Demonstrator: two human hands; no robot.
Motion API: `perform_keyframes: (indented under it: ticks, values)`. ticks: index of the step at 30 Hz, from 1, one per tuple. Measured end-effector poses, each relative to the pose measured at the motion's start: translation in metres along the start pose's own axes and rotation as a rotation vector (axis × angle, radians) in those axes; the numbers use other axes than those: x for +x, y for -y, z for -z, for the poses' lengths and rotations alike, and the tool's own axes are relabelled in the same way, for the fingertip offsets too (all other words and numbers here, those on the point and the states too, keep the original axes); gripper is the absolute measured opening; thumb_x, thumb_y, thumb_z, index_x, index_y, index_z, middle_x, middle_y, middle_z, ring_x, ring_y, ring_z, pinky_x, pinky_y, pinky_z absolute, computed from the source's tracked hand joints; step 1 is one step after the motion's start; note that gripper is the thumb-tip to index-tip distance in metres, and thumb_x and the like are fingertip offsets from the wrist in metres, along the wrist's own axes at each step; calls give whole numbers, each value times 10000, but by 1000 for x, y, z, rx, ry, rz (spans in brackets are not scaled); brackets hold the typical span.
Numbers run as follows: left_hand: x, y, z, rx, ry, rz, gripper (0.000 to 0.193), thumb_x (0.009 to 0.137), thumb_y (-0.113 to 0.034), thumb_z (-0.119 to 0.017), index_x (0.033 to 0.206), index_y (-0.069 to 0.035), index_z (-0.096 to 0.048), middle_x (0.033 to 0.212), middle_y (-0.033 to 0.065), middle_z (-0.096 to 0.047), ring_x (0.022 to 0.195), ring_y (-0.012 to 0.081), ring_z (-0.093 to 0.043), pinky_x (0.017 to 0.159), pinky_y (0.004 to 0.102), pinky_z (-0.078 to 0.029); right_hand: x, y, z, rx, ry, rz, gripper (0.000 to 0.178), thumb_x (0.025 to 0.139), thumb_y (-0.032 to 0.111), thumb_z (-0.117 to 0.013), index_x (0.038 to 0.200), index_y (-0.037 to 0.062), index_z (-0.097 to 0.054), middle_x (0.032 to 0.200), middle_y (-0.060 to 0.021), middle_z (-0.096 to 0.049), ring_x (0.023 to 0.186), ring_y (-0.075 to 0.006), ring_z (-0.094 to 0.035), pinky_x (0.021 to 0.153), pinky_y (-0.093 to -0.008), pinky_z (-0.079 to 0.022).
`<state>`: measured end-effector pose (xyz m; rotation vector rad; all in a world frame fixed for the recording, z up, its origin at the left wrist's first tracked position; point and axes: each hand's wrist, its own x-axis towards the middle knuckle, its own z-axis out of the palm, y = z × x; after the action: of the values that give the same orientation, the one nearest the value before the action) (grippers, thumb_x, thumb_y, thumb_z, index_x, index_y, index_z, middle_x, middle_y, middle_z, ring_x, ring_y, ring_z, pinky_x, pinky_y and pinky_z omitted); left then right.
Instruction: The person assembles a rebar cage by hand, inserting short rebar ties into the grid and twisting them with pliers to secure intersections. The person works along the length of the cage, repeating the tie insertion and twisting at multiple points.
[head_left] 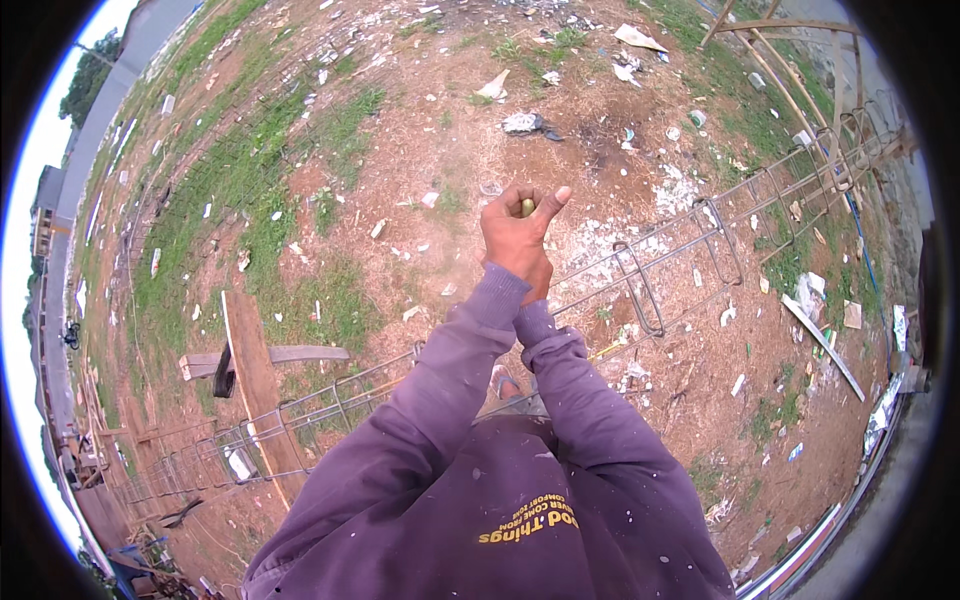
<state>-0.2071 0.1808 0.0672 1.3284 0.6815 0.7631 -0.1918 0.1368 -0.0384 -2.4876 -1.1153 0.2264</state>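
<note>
My left hand [513, 238] is closed in a fist ahead of my body, its thumb sticking out to the right. Inside the curled fingers shows the rounded end of a small yellow-green thing [527, 207]; the rest of it is hidden. Just behind and below that fist is my right hand [540, 277], mostly covered by the left, so its fingers do not show. A long cage of steel rebar [640, 290] with bent stirrups runs from lower left to upper right, passing below my forearms. Whether either hand touches the cage cannot be seen.
A wooden plank [250, 360] stands at the left, crossed by another wooden piece [310, 354] with a dark strap [223, 372] hanging there. Wooden poles [780, 60] rise at the far right. Litter, including a crumpled white scrap [522, 123], dots the dirt and grass. My foot [508, 384] shows below.
</note>
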Motion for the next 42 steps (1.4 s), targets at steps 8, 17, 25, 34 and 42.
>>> perform_keyframes:
  ticks: [8,17,25,34,42]
  values:
    - [4,10,-11,207,-216,-216,349,765,-220,-862,942,-21,-635,786,36,-643,628,141,-597,636,300,-532,7,-9,-6,890,92,24,487,827,315,-786,1150,3,-596,1003,-66,-657,893,-183,-636,752,-308,-523]
    - [28,16,48,-259,844,112,305,836,-295,-796,896,-21,-676,725,54,-626,633,162,-611,657,292,-541,16,-51,32,1079,731,82,333,783,152,-822,1044,4,-676,921,-70,-711,822,-182,-682,709,-330,-539]
    - [-31,8,-2,87,-75,11,494,707,-353,-901,897,42,-674,732,28,-591,743,137,-573,672,280,-498,-6,19,-15,788,-396,-142,373,808,146,-786,1102,-3,-612,903,-67,-689,748,-162,-654,703,-310,-541]
    - [-12,10,-2,68,-136,-271,459,759,-373,-864,892,13,-654,742,72,-641,676,162,-624,698,293,-543,-4,-17,1,1167,41,83,410,758,309,-837,1020,34,-682,876,-56,-705,803,-186,-673,709,-325,-528]
    - [-10,-7,51,-181,680,83,497,874,-484,-724,778,-4,-640,711,77,-619,639,158,-609,587,293,-506,-24,-27,16,1110,307,97,356,762,231,-850,992,22,-676,922,-44,-700,811,-119,-636,696,-309,-519]
